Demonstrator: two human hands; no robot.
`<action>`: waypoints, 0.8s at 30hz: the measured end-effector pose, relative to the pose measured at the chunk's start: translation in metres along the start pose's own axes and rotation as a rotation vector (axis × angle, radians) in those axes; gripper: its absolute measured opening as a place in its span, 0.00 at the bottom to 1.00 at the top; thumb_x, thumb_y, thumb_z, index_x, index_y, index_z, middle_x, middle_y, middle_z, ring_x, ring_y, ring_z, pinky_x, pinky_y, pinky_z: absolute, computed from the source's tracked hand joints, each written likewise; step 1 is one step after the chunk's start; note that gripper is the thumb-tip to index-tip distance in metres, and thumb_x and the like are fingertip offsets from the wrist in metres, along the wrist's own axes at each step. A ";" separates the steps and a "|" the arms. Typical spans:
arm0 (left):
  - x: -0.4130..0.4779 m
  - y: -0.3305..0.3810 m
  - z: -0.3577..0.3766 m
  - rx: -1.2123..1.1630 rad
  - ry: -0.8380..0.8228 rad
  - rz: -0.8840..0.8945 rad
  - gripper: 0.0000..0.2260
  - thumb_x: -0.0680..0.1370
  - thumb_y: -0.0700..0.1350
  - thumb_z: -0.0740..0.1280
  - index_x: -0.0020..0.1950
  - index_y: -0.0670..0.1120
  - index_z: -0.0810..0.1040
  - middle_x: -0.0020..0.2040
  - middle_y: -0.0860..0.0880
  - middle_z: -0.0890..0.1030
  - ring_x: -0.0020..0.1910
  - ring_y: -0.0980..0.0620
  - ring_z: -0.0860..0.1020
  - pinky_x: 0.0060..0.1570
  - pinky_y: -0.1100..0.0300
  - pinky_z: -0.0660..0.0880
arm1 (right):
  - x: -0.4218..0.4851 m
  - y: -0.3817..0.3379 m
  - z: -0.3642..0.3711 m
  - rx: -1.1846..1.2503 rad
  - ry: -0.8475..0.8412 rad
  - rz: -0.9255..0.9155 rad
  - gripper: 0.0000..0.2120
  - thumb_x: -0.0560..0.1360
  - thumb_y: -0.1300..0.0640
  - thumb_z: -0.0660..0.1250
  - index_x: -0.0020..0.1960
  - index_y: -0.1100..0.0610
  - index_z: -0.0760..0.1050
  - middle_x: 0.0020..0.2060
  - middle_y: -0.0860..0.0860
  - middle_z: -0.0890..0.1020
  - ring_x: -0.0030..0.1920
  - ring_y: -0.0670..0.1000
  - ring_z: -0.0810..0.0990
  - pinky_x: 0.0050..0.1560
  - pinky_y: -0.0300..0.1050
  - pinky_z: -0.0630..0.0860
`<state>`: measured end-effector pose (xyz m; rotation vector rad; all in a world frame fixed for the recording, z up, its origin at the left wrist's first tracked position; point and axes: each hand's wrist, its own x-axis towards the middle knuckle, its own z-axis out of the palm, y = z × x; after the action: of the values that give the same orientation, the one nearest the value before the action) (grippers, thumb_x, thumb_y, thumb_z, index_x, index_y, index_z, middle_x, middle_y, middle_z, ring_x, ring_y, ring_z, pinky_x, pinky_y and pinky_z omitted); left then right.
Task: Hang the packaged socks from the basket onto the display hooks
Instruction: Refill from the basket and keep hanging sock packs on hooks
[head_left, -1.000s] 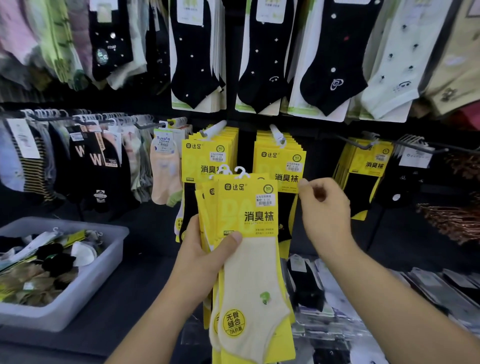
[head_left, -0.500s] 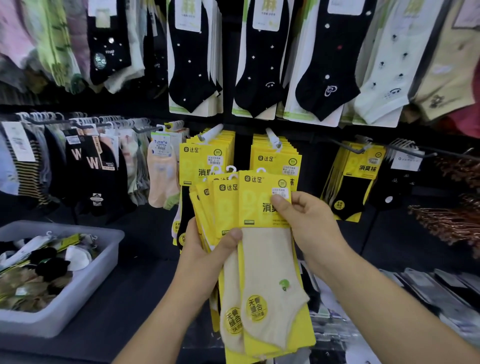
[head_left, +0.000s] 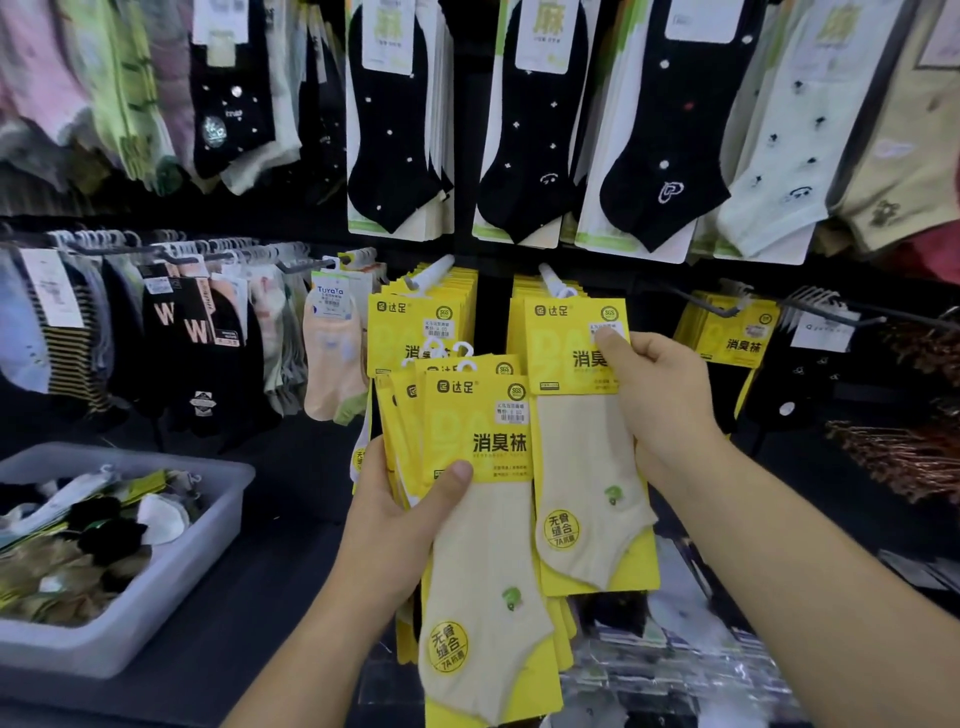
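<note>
Against the sock wall (head_left: 491, 312), spare yellow sock packs (head_left: 483, 519) are gripped by the left hand (head_left: 395, 525), while one pack (head_left: 582, 467) is pinched by the right hand (head_left: 660, 400) just below its display hook (head_left: 550, 275), probably for hanging.

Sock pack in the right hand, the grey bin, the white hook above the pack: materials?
Sock pack: smooth yellow card, likely cardboard, flat and printed; the cream sock on it looks like matte knit fabric. Bin: probably frosted grey plastic, with smooth walls and a rounded rim. Hook: white and smooth, plastic or coated metal; cannot tell which.
</note>
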<state>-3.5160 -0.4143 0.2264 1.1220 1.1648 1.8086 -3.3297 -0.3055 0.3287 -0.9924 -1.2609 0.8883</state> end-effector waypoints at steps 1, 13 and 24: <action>0.000 -0.001 -0.001 0.004 0.002 0.000 0.18 0.68 0.58 0.80 0.53 0.71 0.78 0.55 0.60 0.87 0.52 0.57 0.87 0.44 0.61 0.84 | 0.000 0.001 0.000 -0.003 0.003 -0.002 0.13 0.77 0.48 0.72 0.41 0.57 0.83 0.41 0.60 0.85 0.40 0.53 0.77 0.46 0.54 0.77; -0.001 0.003 -0.009 0.033 0.001 0.025 0.24 0.70 0.54 0.80 0.63 0.57 0.76 0.54 0.59 0.88 0.50 0.57 0.88 0.40 0.67 0.82 | 0.016 0.017 0.000 -0.137 0.018 -0.044 0.10 0.77 0.49 0.73 0.42 0.55 0.83 0.35 0.47 0.85 0.39 0.46 0.84 0.47 0.52 0.82; -0.003 -0.002 0.001 0.034 -0.066 0.005 0.19 0.67 0.61 0.79 0.54 0.73 0.78 0.58 0.59 0.87 0.55 0.56 0.87 0.47 0.63 0.84 | -0.013 0.035 -0.004 -0.218 0.050 -0.069 0.20 0.78 0.41 0.66 0.45 0.59 0.77 0.38 0.51 0.80 0.39 0.48 0.77 0.41 0.45 0.75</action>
<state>-3.5136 -0.4164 0.2239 1.1958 1.1596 1.7481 -3.3270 -0.3064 0.2907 -1.1288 -1.3611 0.6783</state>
